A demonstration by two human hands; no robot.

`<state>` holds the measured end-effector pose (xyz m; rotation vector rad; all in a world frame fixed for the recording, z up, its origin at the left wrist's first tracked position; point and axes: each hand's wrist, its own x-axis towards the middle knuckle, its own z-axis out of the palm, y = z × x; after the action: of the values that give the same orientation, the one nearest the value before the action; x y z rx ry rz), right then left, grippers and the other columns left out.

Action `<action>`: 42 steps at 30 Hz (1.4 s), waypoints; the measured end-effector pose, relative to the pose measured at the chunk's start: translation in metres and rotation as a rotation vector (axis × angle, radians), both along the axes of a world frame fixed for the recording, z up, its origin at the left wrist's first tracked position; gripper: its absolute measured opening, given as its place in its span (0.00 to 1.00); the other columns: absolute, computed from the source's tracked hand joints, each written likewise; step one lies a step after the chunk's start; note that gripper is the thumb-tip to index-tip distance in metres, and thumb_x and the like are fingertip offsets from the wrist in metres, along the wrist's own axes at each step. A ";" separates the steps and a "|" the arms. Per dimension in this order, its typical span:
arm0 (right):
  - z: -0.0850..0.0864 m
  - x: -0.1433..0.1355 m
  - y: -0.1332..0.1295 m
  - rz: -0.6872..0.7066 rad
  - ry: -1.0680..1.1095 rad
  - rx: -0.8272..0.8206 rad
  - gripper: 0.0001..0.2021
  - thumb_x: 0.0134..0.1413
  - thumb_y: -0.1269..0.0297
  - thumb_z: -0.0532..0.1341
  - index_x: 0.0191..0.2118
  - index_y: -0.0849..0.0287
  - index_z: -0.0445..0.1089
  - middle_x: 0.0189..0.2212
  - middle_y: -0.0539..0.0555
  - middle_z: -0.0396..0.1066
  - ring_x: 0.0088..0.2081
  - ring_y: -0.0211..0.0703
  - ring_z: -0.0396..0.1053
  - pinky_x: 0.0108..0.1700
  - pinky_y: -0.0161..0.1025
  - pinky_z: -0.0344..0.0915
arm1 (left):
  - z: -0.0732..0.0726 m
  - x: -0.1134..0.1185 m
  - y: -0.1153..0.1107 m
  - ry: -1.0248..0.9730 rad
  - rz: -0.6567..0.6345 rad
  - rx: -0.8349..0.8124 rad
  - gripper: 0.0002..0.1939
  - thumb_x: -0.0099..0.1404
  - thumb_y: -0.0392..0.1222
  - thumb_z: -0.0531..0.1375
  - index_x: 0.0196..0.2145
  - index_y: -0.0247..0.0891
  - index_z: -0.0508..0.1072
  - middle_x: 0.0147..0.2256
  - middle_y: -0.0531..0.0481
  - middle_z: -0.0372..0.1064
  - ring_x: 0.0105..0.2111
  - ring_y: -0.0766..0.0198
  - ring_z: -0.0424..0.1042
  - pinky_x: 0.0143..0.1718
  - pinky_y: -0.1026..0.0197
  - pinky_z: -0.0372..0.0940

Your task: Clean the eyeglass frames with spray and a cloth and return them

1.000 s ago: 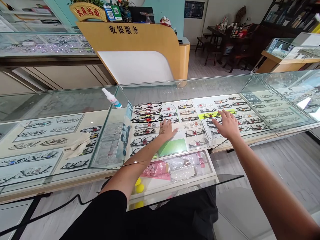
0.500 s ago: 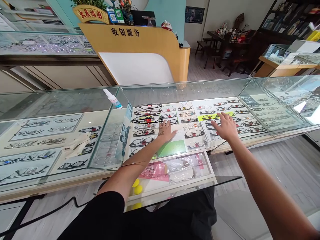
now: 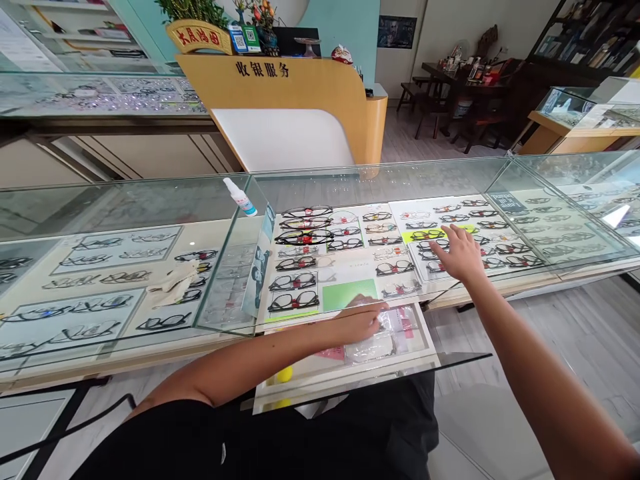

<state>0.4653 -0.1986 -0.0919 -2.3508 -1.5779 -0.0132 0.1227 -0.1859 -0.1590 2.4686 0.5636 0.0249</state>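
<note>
My left hand [image 3: 361, 321] is over the open drawer [image 3: 425, 327] at the counter's front, its fingers curled beside a clear plastic packet [image 3: 373, 348]. Whatever those fingers hold, if anything, is hidden. My right hand [image 3: 463, 255] rests with spread fingers on the glass top, above rows of eyeglasses [image 3: 513, 248] and a yellow-green strip [image 3: 413, 236]; nothing is in it. Left of it, under the glass, lie more eyeglasses [image 3: 294, 301] and a green card [image 3: 345, 293]. A pink packet [image 3: 333, 353] is partly covered by my left forearm.
A white spray bottle [image 3: 241, 198] stands on the glass top. A beige cloth [image 3: 175, 281] lies among frames at left. Yellow round pieces [image 3: 284, 374] sit at the drawer's left end. The glass drawer front [image 3: 463, 361] juts toward me. Beyond is a cashier desk [image 3: 320, 83].
My left hand has left the glass top above the eyeglasses and come down toward me, to the drawer, its fingers now curled. The right hand stays in place. The view has shifted slightly.
</note>
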 end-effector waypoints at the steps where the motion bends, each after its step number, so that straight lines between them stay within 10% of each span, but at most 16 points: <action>1: 0.000 0.000 0.000 0.001 0.005 0.000 0.38 0.74 0.37 0.51 0.76 0.57 0.65 0.78 0.67 0.62 0.77 0.71 0.57 0.74 0.70 0.58 | 0.011 -0.003 -0.010 -0.037 -0.048 -0.089 0.23 0.74 0.40 0.56 0.63 0.44 0.75 0.43 0.47 0.81 0.46 0.54 0.78 0.53 0.52 0.70; 7: 0.000 0.002 0.000 -0.005 0.002 -0.007 0.40 0.73 0.36 0.51 0.77 0.59 0.65 0.78 0.68 0.61 0.77 0.71 0.58 0.75 0.70 0.58 | 0.092 -0.018 -0.024 -0.216 -0.071 -0.243 0.20 0.77 0.43 0.55 0.63 0.42 0.74 0.39 0.49 0.78 0.36 0.60 0.75 0.43 0.58 0.69; 12: -0.001 0.002 0.001 -0.003 -0.003 -0.010 0.39 0.73 0.37 0.51 0.77 0.59 0.64 0.79 0.68 0.61 0.77 0.71 0.58 0.75 0.69 0.58 | 0.141 -0.038 0.046 -0.379 0.239 -0.068 0.18 0.77 0.46 0.58 0.60 0.45 0.77 0.42 0.48 0.80 0.45 0.56 0.79 0.50 0.54 0.71; 18: -0.001 0.001 0.001 -0.015 -0.010 -0.038 0.39 0.74 0.38 0.51 0.78 0.59 0.63 0.80 0.66 0.59 0.78 0.69 0.56 0.76 0.68 0.57 | 0.157 -0.079 0.166 -0.358 0.594 0.310 0.21 0.76 0.42 0.52 0.58 0.41 0.79 0.43 0.45 0.80 0.45 0.53 0.77 0.51 0.51 0.70; 23: -0.001 0.000 0.001 -0.013 0.004 -0.030 0.38 0.74 0.39 0.52 0.77 0.59 0.64 0.80 0.67 0.59 0.78 0.70 0.55 0.76 0.69 0.57 | 0.141 -0.094 0.210 -0.088 0.677 0.534 0.23 0.76 0.40 0.49 0.48 0.44 0.86 0.58 0.42 0.80 0.61 0.42 0.68 0.65 0.36 0.58; 33: 0.002 0.000 0.001 -0.014 0.015 -0.027 0.39 0.74 0.38 0.51 0.78 0.59 0.62 0.80 0.66 0.59 0.78 0.70 0.55 0.76 0.69 0.57 | 0.112 -0.080 0.216 0.071 0.610 0.463 0.28 0.78 0.47 0.47 0.51 0.47 0.88 0.69 0.46 0.75 0.70 0.39 0.61 0.68 0.32 0.51; 42: 0.001 0.001 0.001 -0.014 0.023 -0.002 0.38 0.74 0.38 0.53 0.77 0.57 0.64 0.79 0.66 0.60 0.78 0.70 0.56 0.75 0.69 0.57 | 0.174 -0.067 0.143 -0.266 0.534 0.454 0.26 0.80 0.44 0.48 0.61 0.46 0.83 0.67 0.46 0.76 0.71 0.42 0.62 0.72 0.30 0.51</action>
<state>0.4660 -0.1981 -0.0912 -2.3555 -1.5513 0.0126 0.0557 -0.0431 0.0153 2.5903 1.1808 0.7543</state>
